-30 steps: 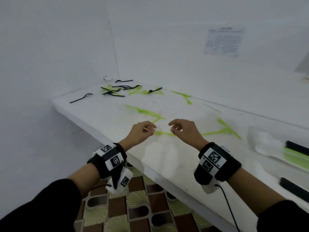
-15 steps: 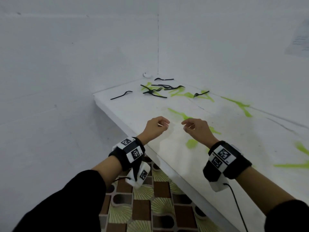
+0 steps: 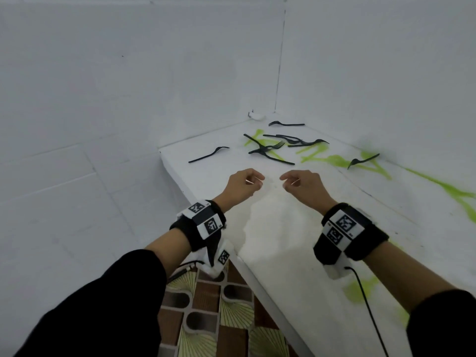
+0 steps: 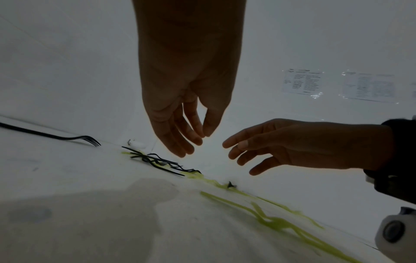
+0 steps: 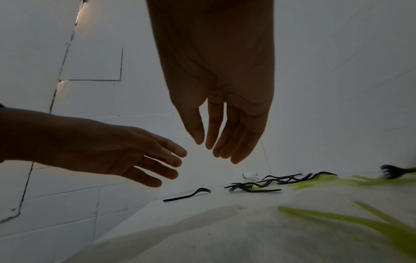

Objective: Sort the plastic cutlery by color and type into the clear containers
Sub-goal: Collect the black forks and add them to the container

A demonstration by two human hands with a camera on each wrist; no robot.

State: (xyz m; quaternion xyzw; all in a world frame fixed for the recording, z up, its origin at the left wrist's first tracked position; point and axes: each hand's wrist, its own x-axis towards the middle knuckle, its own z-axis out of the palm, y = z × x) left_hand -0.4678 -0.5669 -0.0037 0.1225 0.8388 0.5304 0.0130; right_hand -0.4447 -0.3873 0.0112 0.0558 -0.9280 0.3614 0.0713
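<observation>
Several black plastic forks lie at the far corner of the white table [image 3: 283, 240]: a single fork [image 3: 208, 154] to the left, a tangled pile [image 3: 270, 149], and one by the wall [image 3: 286, 123]. Another black piece [image 3: 363, 161] lies to the right. Green cutlery [image 3: 316, 153] shows only as blurred streaks among them. My left hand [image 3: 253, 181] and right hand [image 3: 289, 180] hover side by side above the table, short of the pile. Both hold nothing, with relaxed fingers, as the left hand [image 4: 191, 138] and right hand [image 5: 216, 147] show in the wrist views. No clear container is in view.
White walls close the corner behind and left of the cutlery. A small white object [image 3: 256, 115] sits in the corner. The table's left edge [image 3: 175, 173] drops to a patterned tiled floor [image 3: 219, 318]. A cable [image 3: 368, 305] hangs from my right wrist.
The head view has swung left, and the containers at the right have left the frame. Both hands have moved toward the far-corner pile and still hold nothing.
</observation>
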